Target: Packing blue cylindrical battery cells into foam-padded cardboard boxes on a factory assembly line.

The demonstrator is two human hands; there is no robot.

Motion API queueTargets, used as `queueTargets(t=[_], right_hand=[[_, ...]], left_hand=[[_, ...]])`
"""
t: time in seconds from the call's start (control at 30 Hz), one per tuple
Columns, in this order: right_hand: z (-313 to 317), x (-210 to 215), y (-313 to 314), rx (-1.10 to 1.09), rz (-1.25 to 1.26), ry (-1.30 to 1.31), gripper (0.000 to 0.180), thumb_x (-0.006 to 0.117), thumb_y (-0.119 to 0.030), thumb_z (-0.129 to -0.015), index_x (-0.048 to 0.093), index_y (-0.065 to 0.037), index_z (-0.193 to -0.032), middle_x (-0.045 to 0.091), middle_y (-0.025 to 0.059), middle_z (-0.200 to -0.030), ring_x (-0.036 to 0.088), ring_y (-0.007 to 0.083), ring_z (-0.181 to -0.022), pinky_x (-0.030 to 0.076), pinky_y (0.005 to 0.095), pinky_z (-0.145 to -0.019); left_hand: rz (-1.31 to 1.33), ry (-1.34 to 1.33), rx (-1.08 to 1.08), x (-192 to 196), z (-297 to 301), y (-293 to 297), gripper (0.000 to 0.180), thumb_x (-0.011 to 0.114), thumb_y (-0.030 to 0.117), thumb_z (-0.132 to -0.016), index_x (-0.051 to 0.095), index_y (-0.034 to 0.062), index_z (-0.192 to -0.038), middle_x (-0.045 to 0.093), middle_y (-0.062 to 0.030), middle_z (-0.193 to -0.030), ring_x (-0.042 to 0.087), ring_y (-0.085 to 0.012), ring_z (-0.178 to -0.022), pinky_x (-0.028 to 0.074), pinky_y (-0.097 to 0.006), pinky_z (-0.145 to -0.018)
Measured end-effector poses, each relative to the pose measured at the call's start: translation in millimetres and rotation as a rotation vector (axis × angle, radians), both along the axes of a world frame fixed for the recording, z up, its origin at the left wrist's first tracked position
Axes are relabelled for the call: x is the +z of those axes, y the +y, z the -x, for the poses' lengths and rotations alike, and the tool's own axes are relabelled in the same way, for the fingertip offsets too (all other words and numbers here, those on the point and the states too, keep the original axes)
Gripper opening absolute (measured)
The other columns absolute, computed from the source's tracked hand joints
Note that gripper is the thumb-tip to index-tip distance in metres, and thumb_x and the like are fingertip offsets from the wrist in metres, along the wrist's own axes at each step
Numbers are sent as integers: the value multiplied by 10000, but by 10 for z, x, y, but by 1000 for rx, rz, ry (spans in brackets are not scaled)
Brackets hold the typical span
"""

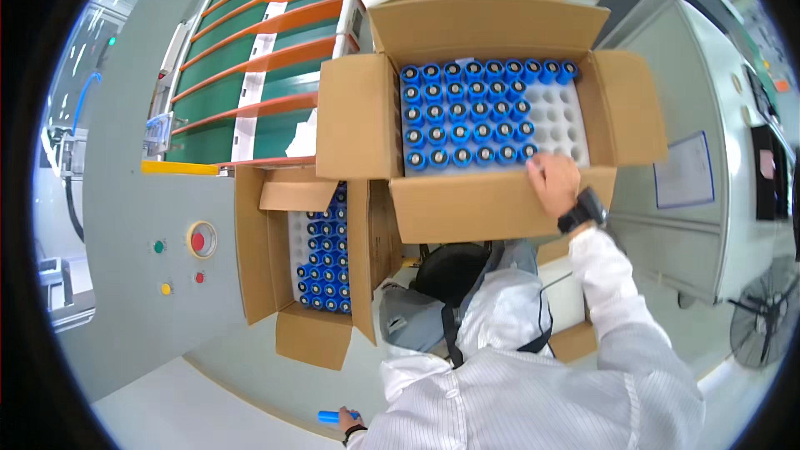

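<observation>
A large open cardboard box (500,208) holds a white foam tray (554,112) with rows of upright blue cylindrical battery cells (481,111). My right hand (554,182) reaches over the box's near wall, its fingers closed at the top of the blue cell (527,152) at the right end of the nearest row. Far down to the left, my left hand (348,419) grips another blue battery cell (328,417), which lies sideways in the fingers. Empty round holes show in the tray's right part, close to my right hand.
A second open box (358,258) with blue cells stands lower left, beside a grey machine panel (167,225) with coloured buttons. Behind it runs a green conveyor (283,58) crossed by orange belts. A white cabinet (667,158) and a floor fan (762,312) are at the right.
</observation>
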State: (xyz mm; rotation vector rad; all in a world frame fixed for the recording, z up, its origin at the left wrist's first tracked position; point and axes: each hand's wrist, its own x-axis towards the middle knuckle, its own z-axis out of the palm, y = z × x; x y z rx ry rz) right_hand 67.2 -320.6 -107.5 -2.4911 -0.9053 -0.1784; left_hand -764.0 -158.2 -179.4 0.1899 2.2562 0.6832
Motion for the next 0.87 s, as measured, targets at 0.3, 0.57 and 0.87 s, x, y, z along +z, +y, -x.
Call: queueTargets(t=[0.3, 0.57, 0.87], right_hand=[[2174, 581, -831, -233, 160, -108, 277, 654, -182, -877, 597, -18, -1093, 596, 172, -1146, 527, 379, -1112, 432, 445, -950], [4168, 335, -1923, -652, 377, 352, 175, 646, -232, -870, 689, -66, -907, 648, 141, -938, 602, 348, -943, 481, 445, -834], [4975, 414, -2036, -734, 400, 686, 289, 678, -294, -859, 711, -32, -976, 719, 156, -955, 690, 301, -900, 538, 387, -806]], left_hand=[[260, -127, -413, -1300, 321, 659, 189, 685, 41, -748, 502, 49, -792, 515, -58, -660, 524, -201, -516, 453, -326, -455], [308, -337, -644, -1434, 378, 1288, 191, 688, 55, -759, 502, 34, -795, 513, -68, -656, 530, -202, -507, 443, -323, -440], [297, -335, -837, -1524, 363, 1250, 193, 697, 59, -777, 507, 63, -812, 513, -72, -660, 549, -208, -505, 468, -331, -437]])
